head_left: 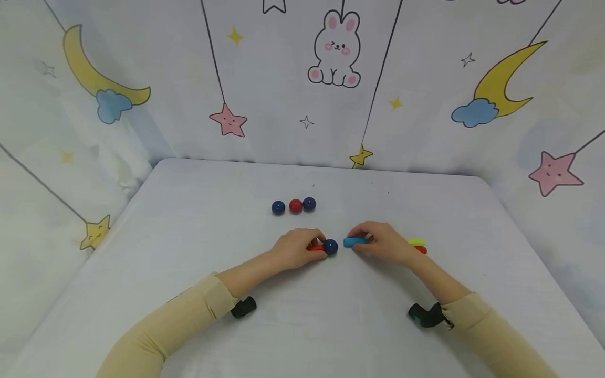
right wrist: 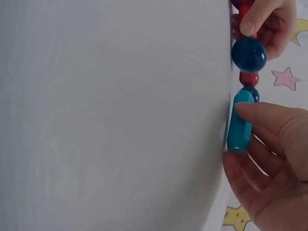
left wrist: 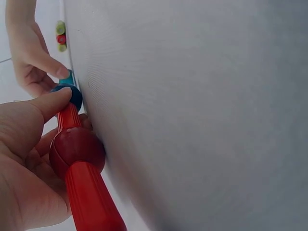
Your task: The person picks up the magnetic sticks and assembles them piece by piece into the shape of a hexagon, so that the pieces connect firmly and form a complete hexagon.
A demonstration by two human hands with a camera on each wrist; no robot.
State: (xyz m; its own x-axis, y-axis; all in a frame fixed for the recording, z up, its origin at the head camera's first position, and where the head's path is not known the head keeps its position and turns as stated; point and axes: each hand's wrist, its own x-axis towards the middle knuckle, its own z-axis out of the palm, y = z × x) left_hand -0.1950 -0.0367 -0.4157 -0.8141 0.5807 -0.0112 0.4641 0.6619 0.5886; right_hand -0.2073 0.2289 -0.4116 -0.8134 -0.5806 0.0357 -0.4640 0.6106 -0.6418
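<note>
My left hand (head_left: 294, 249) grips a joined chain: a red rod (left wrist: 94, 199), a red ball (left wrist: 77, 150), a shorter-looking stretch of red rod (left wrist: 68, 118) and a dark blue ball (head_left: 330, 247) at the right end. Its thumb lies near the blue ball in the left wrist view. My right hand (head_left: 384, 242) pinches a light blue rod (right wrist: 239, 122) between thumb and fingers. In the head view, the rod's free end points at the blue ball with a small gap between them.
Behind the hands, a blue ball (head_left: 278, 208), a red ball (head_left: 295, 206) and another blue ball (head_left: 309, 203) sit in a row. A yellow rod (head_left: 417, 242) and a red rod (head_left: 421, 250) lie right of my right hand, partly hidden by it. A patterned cloth (head_left: 283, 79) hangs beyond the white table (head_left: 212, 189).
</note>
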